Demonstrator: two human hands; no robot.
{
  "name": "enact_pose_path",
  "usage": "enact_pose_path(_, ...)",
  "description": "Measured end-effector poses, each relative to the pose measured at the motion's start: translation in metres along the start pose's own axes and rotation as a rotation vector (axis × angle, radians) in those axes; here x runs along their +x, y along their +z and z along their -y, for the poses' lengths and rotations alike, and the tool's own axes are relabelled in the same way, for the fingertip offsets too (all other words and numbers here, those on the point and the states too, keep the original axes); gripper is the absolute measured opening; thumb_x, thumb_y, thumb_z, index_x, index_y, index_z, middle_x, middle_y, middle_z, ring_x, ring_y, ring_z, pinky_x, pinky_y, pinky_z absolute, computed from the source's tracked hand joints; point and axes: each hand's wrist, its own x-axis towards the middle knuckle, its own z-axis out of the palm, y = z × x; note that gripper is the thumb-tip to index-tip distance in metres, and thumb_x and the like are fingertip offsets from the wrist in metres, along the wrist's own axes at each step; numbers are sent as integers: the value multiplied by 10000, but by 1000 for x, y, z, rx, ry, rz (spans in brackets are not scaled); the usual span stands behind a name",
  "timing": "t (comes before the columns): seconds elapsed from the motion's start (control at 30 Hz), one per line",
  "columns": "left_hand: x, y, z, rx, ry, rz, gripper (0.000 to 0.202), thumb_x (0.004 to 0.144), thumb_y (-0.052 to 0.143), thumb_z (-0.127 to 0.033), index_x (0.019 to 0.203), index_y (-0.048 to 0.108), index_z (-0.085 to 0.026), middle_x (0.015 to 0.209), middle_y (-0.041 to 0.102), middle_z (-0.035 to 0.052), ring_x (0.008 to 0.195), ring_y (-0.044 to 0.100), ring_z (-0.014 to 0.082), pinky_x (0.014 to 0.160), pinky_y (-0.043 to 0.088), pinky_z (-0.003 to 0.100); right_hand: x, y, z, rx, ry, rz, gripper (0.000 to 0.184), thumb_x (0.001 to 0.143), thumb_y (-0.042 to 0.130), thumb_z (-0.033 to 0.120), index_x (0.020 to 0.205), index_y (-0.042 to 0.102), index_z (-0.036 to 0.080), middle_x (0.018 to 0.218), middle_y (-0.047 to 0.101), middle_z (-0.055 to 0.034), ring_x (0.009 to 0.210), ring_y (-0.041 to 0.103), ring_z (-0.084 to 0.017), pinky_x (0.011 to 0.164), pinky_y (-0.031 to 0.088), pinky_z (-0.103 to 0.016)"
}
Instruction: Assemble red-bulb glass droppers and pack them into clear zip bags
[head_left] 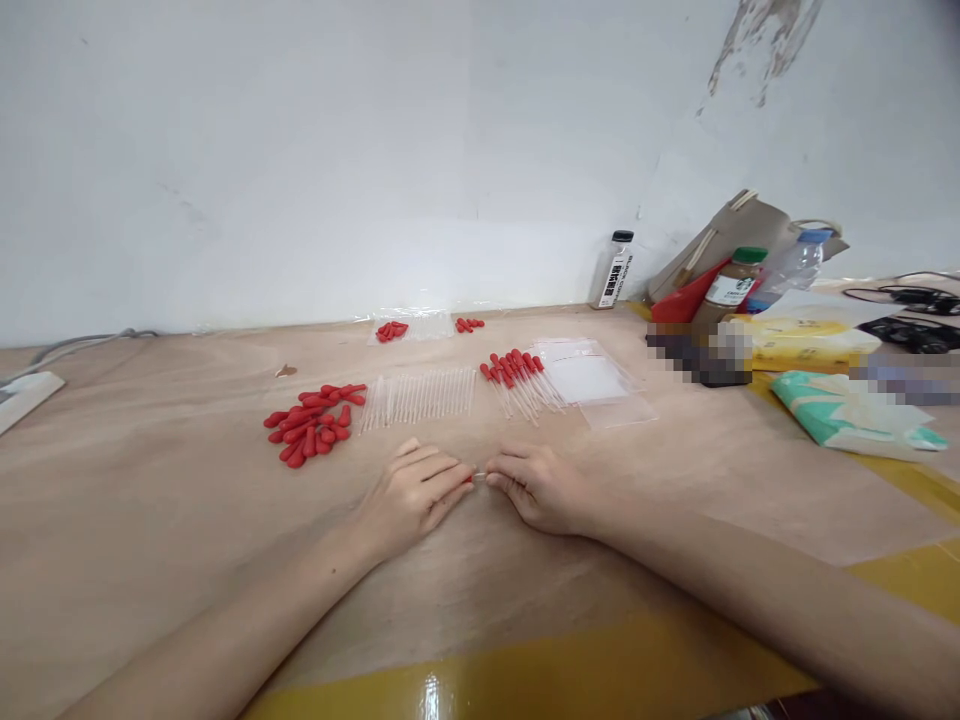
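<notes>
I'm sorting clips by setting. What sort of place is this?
Probably an informal hand-work spot: on a wooden table against a wall lie loose red bulbs and a row of thin clear tubes, with a green-capped drink bottle farther right.

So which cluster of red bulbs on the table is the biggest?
The loose pile left of the row of clear tubes: it holds more bulbs than the bunch with stems or either small cluster near the wall.
</notes>
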Motion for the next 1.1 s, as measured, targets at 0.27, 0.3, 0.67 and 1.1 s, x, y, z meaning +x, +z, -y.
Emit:
enact_pose_path(0.27, -2, -7, 11, 121, -56, -87, 350, 831, 508, -179, 1159, 511, -303, 914, 664, -9, 808, 566, 145, 761, 348, 308, 7, -12, 8, -18, -7, -9, 244, 866, 391, 199, 899, 627, 147, 802, 592, -75, 763, 529, -145, 689, 412, -256)
enact_pose_path(0.3, -3, -7, 12, 119, -110, -99, 361, 826, 523, -216, 1179, 494, -288, 949, 653, 4, 853, 560, 158, 782, 359, 312, 9, -14, 6, -42, 10, -8, 231, 854, 411, 197, 875, 636, 154, 808, 603, -73, 778, 530, -151, 699, 406, -263)
enact_pose_path(0.67, -11, -8, 36, -68, -608, 98, 288, 806, 499, -366, 1043, 519, -204, 877, 570, 23, 741, 537, 153, 676, 439, 289, 58, -34, -70, 78, 729, -277, 100, 697, 519, 191, 753, 593, 153, 698, 624, -20, 652, 553, -123, 597, 379, -214)
enact_pose_path(1.1, -10, -9, 35, -68, -575, 122, 246, 824, 462, -382, 941, 597, -214, 844, 555, 22, 707, 524, 148, 646, 416, 279, 72, -14, -82, -230, 795, -224, 116, 744, 476, 258, 801, 551, 191, 805, 628, -61, 751, 575, -192, 588, 375, -255)
